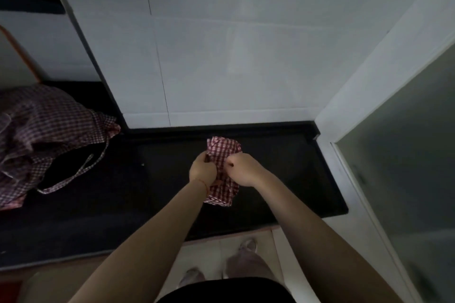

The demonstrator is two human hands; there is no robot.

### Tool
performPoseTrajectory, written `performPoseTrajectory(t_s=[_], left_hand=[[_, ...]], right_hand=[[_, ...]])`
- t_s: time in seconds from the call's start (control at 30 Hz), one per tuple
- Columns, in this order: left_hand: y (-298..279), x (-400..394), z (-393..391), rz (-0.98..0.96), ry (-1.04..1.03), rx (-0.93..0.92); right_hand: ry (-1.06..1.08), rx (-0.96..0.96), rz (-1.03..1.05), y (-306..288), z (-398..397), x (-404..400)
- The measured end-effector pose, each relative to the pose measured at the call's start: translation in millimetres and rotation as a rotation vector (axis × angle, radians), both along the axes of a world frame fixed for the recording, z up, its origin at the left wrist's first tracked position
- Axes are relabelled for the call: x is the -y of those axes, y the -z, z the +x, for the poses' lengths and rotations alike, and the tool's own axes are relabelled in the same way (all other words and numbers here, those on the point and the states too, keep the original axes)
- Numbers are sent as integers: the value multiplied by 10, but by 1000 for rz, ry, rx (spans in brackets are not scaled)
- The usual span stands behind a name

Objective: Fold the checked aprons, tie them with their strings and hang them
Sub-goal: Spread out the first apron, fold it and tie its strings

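Your left hand (202,169) and right hand (242,170) covered the middle of the folded apron (222,152), so you could not tell whether a string ran there. Your fingers (230,160) were curled under, their tips out of sight. The heap of aprons (46,130) ran off the left edge. The dark surface (152,179) was too dim to show detail, and the frosted panel (406,155) was blurred.

Single head-worn wide-angle camera, looking steeply down and forward over the dark surface (283,179) toward the wall (234,44), close range.
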State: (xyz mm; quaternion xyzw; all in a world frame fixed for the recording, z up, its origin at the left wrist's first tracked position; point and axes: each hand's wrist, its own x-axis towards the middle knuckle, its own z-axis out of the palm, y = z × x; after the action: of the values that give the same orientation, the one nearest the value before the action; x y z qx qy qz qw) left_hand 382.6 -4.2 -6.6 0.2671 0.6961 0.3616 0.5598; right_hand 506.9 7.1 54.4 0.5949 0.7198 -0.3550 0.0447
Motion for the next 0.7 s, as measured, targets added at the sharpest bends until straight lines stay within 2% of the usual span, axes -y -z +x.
performPoseTrajectory(t_s=[0.2, 0.3, 0.4, 0.5, 0.7], left_hand=[[496, 34, 260, -167, 70, -27], [557, 41, 236, -154, 241, -204], [627, 42, 166, -14, 389, -487], [606, 71, 116, 143, 401, -700], [631, 56, 32, 563, 540, -893]], right_hand=[[138, -50, -196, 589, 240, -82], [150, -87, -247, 762, 336, -88], [212, -151, -263, 849, 354, -100], [241, -177, -248, 871, 324, -101], [265, -166, -216, 898, 271, -114]])
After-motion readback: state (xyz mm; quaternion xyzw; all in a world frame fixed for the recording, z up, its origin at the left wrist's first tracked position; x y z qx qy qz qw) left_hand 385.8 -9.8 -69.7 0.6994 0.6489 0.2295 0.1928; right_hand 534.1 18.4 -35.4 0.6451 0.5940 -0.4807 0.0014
